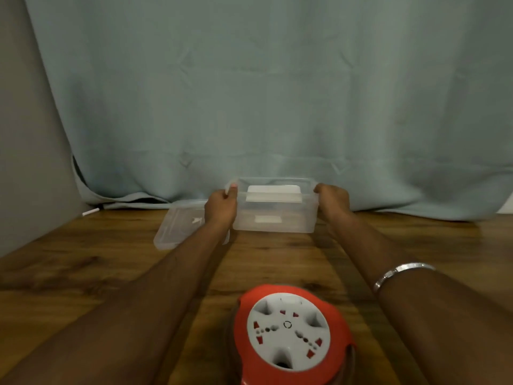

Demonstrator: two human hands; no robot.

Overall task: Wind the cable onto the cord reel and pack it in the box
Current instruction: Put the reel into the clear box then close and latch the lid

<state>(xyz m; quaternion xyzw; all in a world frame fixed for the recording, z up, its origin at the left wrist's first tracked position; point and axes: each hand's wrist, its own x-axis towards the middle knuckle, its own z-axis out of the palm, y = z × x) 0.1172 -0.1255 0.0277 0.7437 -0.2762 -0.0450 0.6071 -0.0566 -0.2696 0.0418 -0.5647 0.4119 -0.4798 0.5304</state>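
Orange cord reel (291, 333) sits flat at the near edge of the wooden table (97, 262), white socket face up, no loose cable showing from here. It looks rigid and bulky, likely with some weight to it, and the rounded plastic rim could be slick, so a two-handed hold on opposite sides of the rim seems the safest bet. Far side now: the clear plastic box (274, 211) stands open by the blue curtain (249, 93), left hand (221, 207) curled over its left rim, right hand (331, 200) gripping the right rim. That box looks light and a bit flexible. Its clear lid (177, 232) lies just left of it, partly under the left forearm.
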